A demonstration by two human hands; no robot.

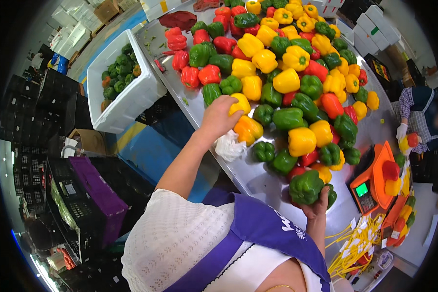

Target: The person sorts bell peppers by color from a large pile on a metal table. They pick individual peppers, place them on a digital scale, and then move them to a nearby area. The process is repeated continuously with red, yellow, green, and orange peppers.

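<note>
A large heap of red, green and yellow bell peppers covers the metal table (246,170). At the heap's near left side, my left hand (219,117) is closed around a yellow bell pepper (240,104). A yellow-orange bell pepper (248,129) and a crumpled white wad (230,146) lie just below that hand. Close to my body, my right hand (319,204) grips a large green bell pepper (306,187) from beneath, its fingers partly hidden. Another green bell pepper (331,196) shows beside those fingers; whether it is held too, I cannot tell.
Left of the table stands a white foam box (126,109) with green peppers inside. An orange scale (370,182) sits at the right, near a bundle of yellow strips (357,243). A gloved co-worker (416,112) holds a pepper across the table. Dark crates (73,194) fill the left.
</note>
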